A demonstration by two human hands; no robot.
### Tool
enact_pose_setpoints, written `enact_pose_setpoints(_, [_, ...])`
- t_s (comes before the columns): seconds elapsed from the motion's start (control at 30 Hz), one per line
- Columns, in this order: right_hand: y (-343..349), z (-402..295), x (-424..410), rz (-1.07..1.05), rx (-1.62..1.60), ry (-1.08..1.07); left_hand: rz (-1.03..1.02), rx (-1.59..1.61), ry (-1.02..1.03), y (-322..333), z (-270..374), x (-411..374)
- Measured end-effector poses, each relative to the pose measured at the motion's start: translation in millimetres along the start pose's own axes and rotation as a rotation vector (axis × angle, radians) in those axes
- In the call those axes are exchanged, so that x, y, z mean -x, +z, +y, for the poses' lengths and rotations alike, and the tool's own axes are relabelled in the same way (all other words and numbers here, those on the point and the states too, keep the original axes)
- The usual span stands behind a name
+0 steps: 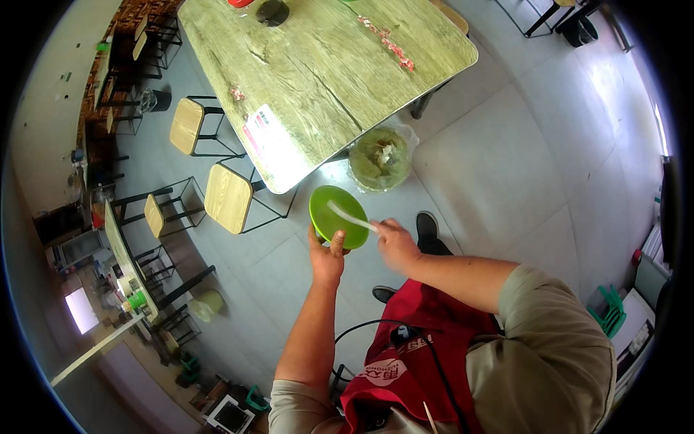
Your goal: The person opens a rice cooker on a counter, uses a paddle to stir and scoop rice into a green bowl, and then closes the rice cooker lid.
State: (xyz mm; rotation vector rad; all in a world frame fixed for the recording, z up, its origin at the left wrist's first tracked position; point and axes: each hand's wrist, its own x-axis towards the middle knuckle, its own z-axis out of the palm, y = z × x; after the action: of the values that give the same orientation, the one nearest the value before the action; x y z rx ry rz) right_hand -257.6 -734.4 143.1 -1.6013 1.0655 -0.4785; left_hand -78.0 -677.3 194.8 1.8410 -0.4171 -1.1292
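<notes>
My left hand (327, 260) holds a green bowl (339, 233) by its rim, thumb over the near edge. The bowl is tilted, so its inner side faces me. In my right hand (397, 245) is a pale, slender utensil (353, 218), perhaps a spoon. Its far end reaches over the inside of the bowl; I cannot tell whether it touches. Part of the right hand is blurred. Just beyond the bowl stands a bin (374, 176) with a clear plastic liner and crumpled white waste inside.
A wood-patterned table (320, 108) stands ahead, bearing a line of red-and-white scraps (387, 43), a printed sheet (271, 144) and a dark round item (272, 12). Stools (229, 198) stand along its left side. A black cable (434, 347) hangs across my red apron (374, 401).
</notes>
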Motion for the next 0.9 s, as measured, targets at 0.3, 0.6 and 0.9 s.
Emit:
enact_pose_setpoints(0.3, [-37.2, -18.5, -6.9, 0.13, 0.155, -0.007, -0.016, 0.071, -0.006, -16.3, 32.7, 35.6])
enact_pose_setpoints(0.6, [-94.5, -168.9, 33.3, -0.227, 0.099, -0.453, -0.045, 0.543, 0.04, -115.4, 38.3, 145.4])
enact_pose_setpoints(0.9, [-43.6, -317.3, 118.7, -0.53, 0.1, -0.883, 0.143, 0.826, 0.398, -166.1, 32.9, 313.8])
